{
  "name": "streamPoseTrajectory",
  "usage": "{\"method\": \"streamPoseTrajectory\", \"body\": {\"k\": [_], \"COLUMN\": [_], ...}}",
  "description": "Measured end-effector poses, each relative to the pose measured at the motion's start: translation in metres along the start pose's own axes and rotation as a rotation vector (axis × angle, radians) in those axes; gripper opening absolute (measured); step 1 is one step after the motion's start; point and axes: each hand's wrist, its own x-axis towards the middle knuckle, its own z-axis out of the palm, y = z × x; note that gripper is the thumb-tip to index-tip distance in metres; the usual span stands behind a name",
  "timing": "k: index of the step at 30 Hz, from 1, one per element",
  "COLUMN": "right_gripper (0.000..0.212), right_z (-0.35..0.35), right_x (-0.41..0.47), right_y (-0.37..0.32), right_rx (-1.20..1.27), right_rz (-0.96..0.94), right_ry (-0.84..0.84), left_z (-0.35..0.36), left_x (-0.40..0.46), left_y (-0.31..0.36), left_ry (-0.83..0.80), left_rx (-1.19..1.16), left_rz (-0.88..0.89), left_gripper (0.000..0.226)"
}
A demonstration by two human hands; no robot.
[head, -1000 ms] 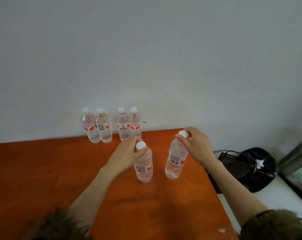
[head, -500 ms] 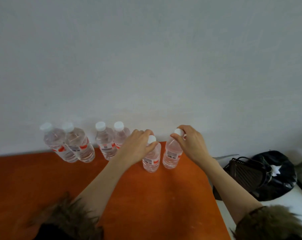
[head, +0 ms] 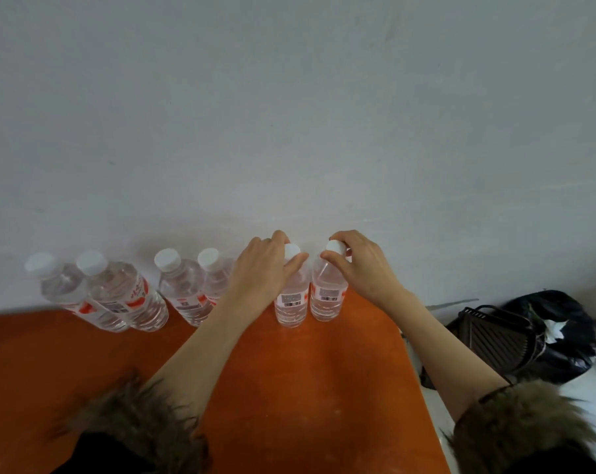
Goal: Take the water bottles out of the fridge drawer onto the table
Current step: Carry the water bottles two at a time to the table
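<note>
Fingertips (head: 298, 261) of the left hand (head: 265, 268) and right hand (head: 365, 265) are pinching two bottles' caps, standing them on the orange table (head: 306, 388). Four bottles (head: 125, 292) are waiting leftward. Next, probably, letting go gently.

A plain pale grey-white plaster wall (head: 289, 114) fills the upper view. A glossy orange wooden table (head: 306, 388) abuts it. Past the table's right edge sit a dark slatted plastic basket (head: 494, 340) and a crumpled black plastic bag (head: 570, 340).
</note>
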Motion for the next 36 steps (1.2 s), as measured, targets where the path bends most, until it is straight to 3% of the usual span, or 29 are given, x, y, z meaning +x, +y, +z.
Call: {"method": "streamPoseTrajectory", "body": {"k": [6, 12, 17, 22, 26, 33, 36], "right_gripper": [0.034, 0.056, 0.050, 0.051, 0.053, 0.054, 0.054], "right_z": [-0.004, -0.010, -0.035, -0.060, -0.075, -0.114, -0.132], "right_x": [-0.005, -0.026, -0.081, -0.200, -0.320, -0.546, -0.650], "right_y": [0.001, -0.006, -0.020, -0.034, -0.040, -0.049, -0.047], "right_rx": [0.049, 0.095, -0.030, -0.119, -0.241, -0.376, -0.408], "right_rz": [0.015, 0.048, 0.073, 0.134, 0.277, 0.622, 0.778], "right_ry": [-0.030, -0.015, 0.067, 0.188, 0.288, 0.481, 0.567], "left_z": [0.004, -0.005, -0.031, -0.031, -0.025, -0.017, -0.004], "left_x": [-0.007, -0.018, -0.065, -0.156, -0.219, -0.346, -0.412], "left_y": [0.000, -0.002, 0.016, 0.046, 0.087, 0.211, 0.273], "left_ry": [-0.050, -0.197, -0.040, -0.090, -0.123, -0.231, -0.276], "left_rx": [-0.039, 0.028, -0.070, -0.221, -0.167, -0.148, -0.178], "left_rz": [-0.024, -0.026, 0.068, 0.320, 0.548, 0.984, 1.157], "left_gripper": [0.045, 0.061, 0.050, 0.044, 0.044, 0.043, 0.053]}}
